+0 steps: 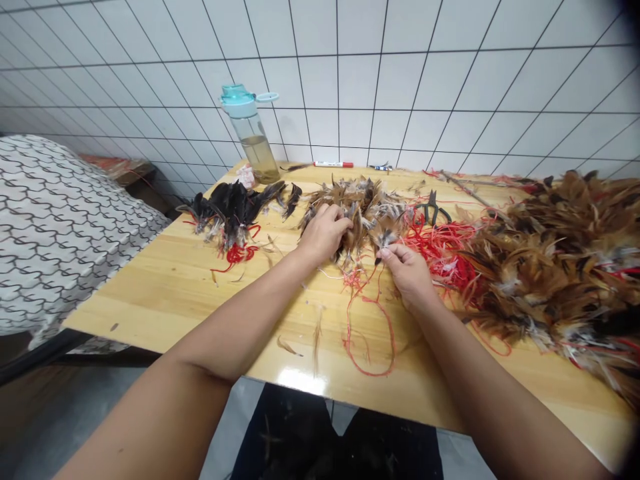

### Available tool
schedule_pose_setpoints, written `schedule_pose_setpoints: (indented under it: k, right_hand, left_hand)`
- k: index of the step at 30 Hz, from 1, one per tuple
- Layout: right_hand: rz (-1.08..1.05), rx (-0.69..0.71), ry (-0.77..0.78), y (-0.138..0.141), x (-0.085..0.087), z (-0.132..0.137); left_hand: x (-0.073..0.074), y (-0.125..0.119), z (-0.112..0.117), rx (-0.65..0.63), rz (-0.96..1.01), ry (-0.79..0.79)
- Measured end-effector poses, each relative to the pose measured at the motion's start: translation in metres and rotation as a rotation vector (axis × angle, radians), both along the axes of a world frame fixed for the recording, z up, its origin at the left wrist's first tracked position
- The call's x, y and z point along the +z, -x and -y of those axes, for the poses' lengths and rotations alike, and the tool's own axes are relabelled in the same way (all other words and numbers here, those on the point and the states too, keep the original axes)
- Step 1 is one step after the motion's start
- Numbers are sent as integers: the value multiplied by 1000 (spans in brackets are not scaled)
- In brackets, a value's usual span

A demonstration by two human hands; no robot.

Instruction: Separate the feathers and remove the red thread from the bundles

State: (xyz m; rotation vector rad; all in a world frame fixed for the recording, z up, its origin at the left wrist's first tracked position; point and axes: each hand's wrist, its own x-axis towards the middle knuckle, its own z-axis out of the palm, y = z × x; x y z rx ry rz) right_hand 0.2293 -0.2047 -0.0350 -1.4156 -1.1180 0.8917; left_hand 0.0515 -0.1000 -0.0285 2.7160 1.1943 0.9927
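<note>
My left hand (327, 230) reaches into a loose pile of brown and grey feathers (367, 193) in the middle of the wooden table. Its fingers are curled in against a brown feather clump, and their tips are partly hidden. Close on its right, my right hand (407, 270) pinches a small bunch of feathers (387, 233) by its whitish base between thumb and fingers. A red string (370, 372) hangs from near this bunch and lies in a loop on the table.
Red strings (445, 243) lie tangled beside black-handled pliers (433, 210). Brown feather bundles (560, 267) are heaped at the right, black feathers (235, 207) at the left. A water bottle (260, 150) and a red-capped marker (333, 164) are near the tiled wall. Patterned cloth (70, 233) is at far left.
</note>
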Motion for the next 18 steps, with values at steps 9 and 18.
schedule_pose_setpoints:
  k: [9, 18]
  right_hand:
    - [-30, -78, -41, 1, 0, 0]
    - [7, -34, -35, 2, -6, -1]
  left_hand:
    - [23, -11, 33, -99, 688, 542]
    - [17, -34, 56, -259, 814, 978]
